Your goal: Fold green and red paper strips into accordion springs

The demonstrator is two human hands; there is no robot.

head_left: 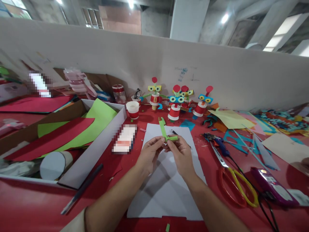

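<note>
Between both hands, above a white sheet [166,187], is a green paper strip [163,129] bent into an L at my fingertips. One arm of it points away from me and the other to the right. My left hand [151,153] pinches it near the bend with thumb and fingers. My right hand [180,153] pinches the short right-hand part. A dark pen [174,132] lies on the sheet just behind my right hand, partly hidden by it. A small green scrap [167,227] lies at the sheet's near edge.
Left stands a box [96,146] of coloured paper, with a dark stick [83,188] beside it. At the back are several paper-cup figures [174,111] and white-and-red cups [132,110]. Right lie scissors [238,187], a glue gun [220,145], a purple device [274,187] and paper scraps.
</note>
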